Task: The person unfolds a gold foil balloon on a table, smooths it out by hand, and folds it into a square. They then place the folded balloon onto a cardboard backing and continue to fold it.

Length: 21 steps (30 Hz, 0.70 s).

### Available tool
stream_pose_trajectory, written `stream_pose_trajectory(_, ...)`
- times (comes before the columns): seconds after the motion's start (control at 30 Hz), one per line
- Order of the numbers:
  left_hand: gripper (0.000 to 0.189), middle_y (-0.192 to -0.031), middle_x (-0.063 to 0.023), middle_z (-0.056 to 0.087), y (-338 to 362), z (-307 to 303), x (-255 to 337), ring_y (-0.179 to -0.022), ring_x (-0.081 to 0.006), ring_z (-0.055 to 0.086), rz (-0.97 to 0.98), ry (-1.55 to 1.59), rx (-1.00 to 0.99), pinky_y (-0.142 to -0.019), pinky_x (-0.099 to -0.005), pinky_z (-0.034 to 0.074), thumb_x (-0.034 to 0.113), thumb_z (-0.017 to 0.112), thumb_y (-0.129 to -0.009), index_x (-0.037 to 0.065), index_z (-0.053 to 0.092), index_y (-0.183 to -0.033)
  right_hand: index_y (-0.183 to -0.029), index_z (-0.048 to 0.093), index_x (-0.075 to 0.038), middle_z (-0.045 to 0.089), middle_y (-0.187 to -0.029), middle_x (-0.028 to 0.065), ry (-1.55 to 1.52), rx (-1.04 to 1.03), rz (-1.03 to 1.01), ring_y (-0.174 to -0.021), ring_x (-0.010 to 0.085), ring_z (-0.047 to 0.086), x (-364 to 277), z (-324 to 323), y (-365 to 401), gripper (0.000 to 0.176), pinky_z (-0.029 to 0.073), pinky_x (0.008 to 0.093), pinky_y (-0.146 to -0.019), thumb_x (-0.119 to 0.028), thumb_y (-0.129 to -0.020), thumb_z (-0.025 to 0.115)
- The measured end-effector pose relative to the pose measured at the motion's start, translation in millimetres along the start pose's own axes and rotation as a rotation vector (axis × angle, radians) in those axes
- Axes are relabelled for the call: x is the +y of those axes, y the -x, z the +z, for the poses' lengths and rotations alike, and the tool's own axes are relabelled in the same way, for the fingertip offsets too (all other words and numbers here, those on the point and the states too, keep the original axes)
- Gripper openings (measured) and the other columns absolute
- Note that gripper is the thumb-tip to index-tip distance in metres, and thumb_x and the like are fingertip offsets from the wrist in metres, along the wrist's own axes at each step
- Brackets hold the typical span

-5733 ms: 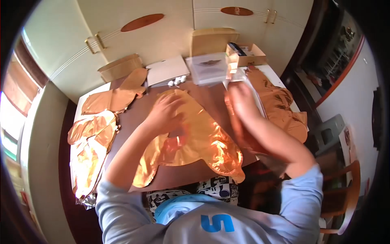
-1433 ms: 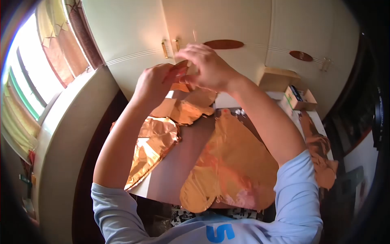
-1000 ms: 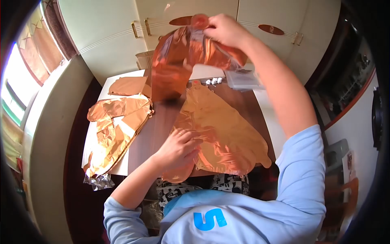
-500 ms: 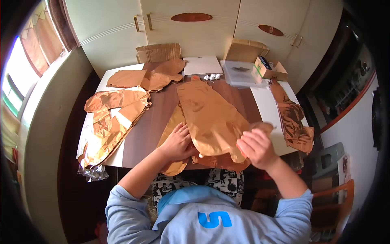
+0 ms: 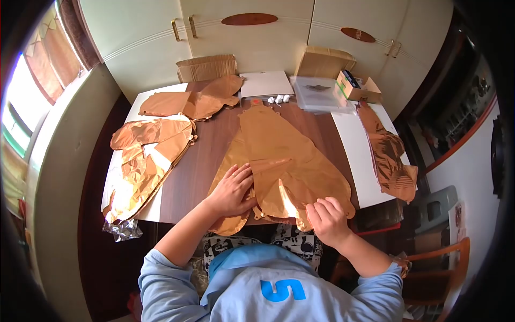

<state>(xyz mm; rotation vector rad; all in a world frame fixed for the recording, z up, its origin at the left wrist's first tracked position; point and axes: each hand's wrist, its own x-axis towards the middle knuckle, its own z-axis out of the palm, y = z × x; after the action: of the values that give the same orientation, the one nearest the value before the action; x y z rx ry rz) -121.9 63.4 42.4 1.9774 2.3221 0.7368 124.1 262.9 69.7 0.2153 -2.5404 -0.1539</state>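
Note:
A large flat copper-coloured foil balloon [image 5: 287,153] lies spread over the middle of the table, uninflated, with its lower edge near me. My left hand [image 5: 234,192] rests flat with fingers stretched out along the balloon's left edge, over a folded foil part underneath. At the lower right, my right hand [image 5: 328,221] is closed on the balloon's edge; the fingertips are partly hidden. A bright crease runs through the foil between both hands.
More flat foil balloons lie on the left [image 5: 155,155], at the far left [image 5: 188,102] and on the right [image 5: 387,153]. Several small white bundles [image 5: 279,99], a clear plastic case [image 5: 319,96] and an open carton [image 5: 367,92] sit at the back. A chair [image 5: 456,268] stands at right.
The right side of the foil balloon has been unfolded outward and laid down. My right hand has moved down toward me with the edge; my left hand has stayed nearly in place.

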Motion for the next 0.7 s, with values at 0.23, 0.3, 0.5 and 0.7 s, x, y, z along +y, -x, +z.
stream_pose_trajectory(0.23,0.068,-0.143,-0.0222,0.047,3,-2,-4,-0.140,-0.0372,0.038,-0.032,0.067,-0.016,-0.117,-0.0521,0.027,0.031,0.066,-0.081,-0.001,0.049,-0.139,-0.092,0.065,0.004,0.060,-0.079,0.0122,-0.017,-0.022,-0.021,-0.083,0.0279,0.063,-4,2,-6,0.020,0.051,0.0403,-0.080,-0.008,-0.076,0.063)
stream_pose_trajectory(0.3,0.069,-0.143,-0.0219,0.047,3,-2,-5,-0.140,-0.0374,0.039,-0.036,0.052,-0.009,-0.117,-0.0523,0.027,0.030,0.066,-0.081,-0.001,0.048,-0.139,-0.091,0.064,0.004,0.060,-0.079,0.0124,-0.030,-0.026,-0.025,-0.083,0.0280,0.063,-6,-2,-6,0.019,0.051,0.0404,-0.080,-0.008,-0.076,0.063)
stream_pose_trajectory(0.5,0.069,-0.143,-0.0218,0.047,4,-3,-4,-0.139,-0.0375,0.040,-0.036,0.064,0.004,-0.118,-0.0523,0.027,0.029,0.067,-0.080,-0.001,0.048,-0.139,-0.091,0.065,0.004,0.060,-0.079,0.0129,-0.024,-0.027,-0.029,-0.083,0.0284,0.063,-5,-4,-8,0.019,0.052,0.0405,-0.080,-0.008,-0.077,0.062)
stream_pose_trajectory(0.7,0.056,-0.133,-0.0201,0.053,5,-10,-4,-0.132,-0.0366,0.046,-0.064,0.090,0.093,-0.117,-0.0534,0.027,0.026,0.068,-0.079,0.000,0.054,-0.127,-0.092,0.064,0.004,0.061,-0.080,0.0136,-0.032,-0.022,-0.046,-0.086,0.0294,0.063,-5,-3,-7,0.019,0.052,0.0408,-0.082,-0.009,-0.078,0.062)
